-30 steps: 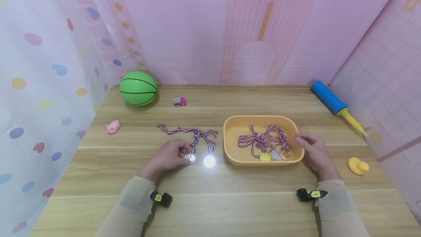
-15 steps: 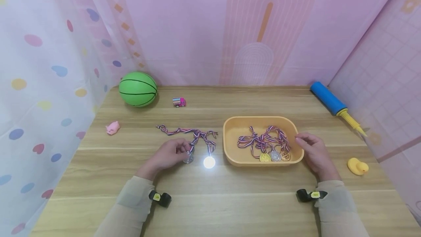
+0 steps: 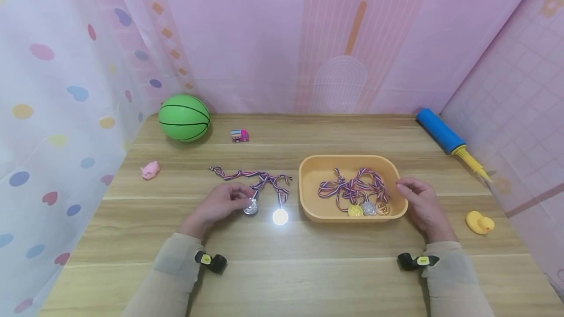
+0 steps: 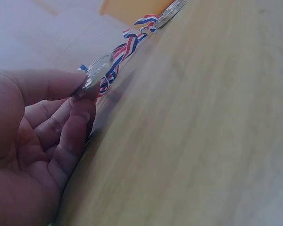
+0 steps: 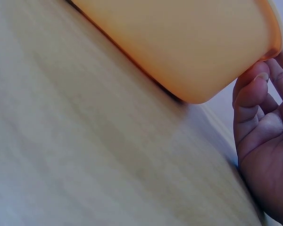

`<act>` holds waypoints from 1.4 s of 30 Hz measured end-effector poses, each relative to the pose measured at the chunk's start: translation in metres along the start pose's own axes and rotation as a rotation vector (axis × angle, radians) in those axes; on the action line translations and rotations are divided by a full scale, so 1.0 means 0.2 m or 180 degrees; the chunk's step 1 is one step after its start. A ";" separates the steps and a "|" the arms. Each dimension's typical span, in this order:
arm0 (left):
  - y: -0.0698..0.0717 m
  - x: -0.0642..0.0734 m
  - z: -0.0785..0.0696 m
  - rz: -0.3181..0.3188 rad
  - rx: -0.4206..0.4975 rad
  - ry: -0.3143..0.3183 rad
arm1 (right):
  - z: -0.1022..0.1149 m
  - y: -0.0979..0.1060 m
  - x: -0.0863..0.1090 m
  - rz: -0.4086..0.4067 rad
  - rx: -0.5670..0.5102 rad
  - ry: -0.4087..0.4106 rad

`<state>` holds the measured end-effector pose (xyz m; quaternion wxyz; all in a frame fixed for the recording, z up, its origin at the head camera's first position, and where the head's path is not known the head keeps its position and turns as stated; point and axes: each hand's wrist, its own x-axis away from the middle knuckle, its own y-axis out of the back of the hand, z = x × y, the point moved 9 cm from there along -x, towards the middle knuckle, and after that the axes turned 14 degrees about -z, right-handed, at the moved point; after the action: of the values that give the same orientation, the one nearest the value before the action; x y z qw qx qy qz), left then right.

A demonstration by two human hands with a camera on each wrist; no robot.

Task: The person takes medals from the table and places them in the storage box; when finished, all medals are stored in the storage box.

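My left hand (image 3: 222, 204) pinches a silver medal (image 4: 95, 75) by its edge between thumb and fingers, tilted up off the table. Its red, white and blue striped ribbon (image 3: 264, 180) trails back over the tabletop, tangled with the ribbon of another medal (image 3: 280, 216). That second medal lies flat and shines brightly with glare. On the right stands an orange plastic basin (image 3: 308, 212), and my right hand (image 3: 423, 204) holds its right rim with thumb and fingertips. Inside the basin lie a gold medal (image 3: 355, 210), a silver one (image 3: 369, 208) and a bronze one (image 3: 383, 208), their ribbons bunched behind them.
A green ball (image 3: 184, 118), a pink toy truck (image 3: 240, 135) and a pink toy pig (image 3: 150, 170) stand back left. To the right are a blue hand pump (image 3: 440, 131) and a yellow rubber duck (image 3: 479, 222). Curtains border the wooden table (image 3: 308, 278).
My left hand has shifted slightly left and away from me, and the silver medal in it has moved left and tipped up. My right hand keeps its place on the basin.
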<state>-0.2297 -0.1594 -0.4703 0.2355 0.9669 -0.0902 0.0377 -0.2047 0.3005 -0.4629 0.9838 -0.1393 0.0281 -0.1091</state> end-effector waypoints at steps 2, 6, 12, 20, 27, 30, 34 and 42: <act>0.00 -0.01 0.01 -0.0006 -0.0008 0.0001 | 0.00 0.00 0.00 -0.0004 0.0003 -0.0002; 0.00 -0.01 0.01 -0.0009 -0.0026 -0.0008 | 0.01 0.00 0.00 0.0000 0.0025 0.0006; 0.01 -0.01 0.02 0.0002 0.0064 0.0107 | 0.02 0.00 -0.01 0.0029 0.0003 0.0022; 0.02 -0.01 0.02 -0.0098 0.0058 0.0148 | 0.02 0.00 0.00 0.0031 -0.0005 0.0029; 0.06 -0.01 0.03 -0.0324 0.0243 0.0436 | 0.01 0.00 0.00 0.0011 0.0021 -0.0021; 0.09 0.00 0.02 -0.0403 0.0302 0.0551 | 0.00 0.00 0.00 -0.0002 0.0041 -0.0004; 0.15 0.00 -0.06 -0.0448 0.0207 0.0395 | 0.00 0.00 0.00 -0.0007 0.0044 0.0000; 0.29 -0.03 -0.32 -0.0678 0.0054 -0.0088 | 0.00 0.00 0.00 -0.0001 0.0035 -0.0020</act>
<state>-0.2496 -0.1798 -0.3884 0.2288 0.9734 0.0101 0.0000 -0.2048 0.3007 -0.4628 0.9846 -0.1342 0.0244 -0.1089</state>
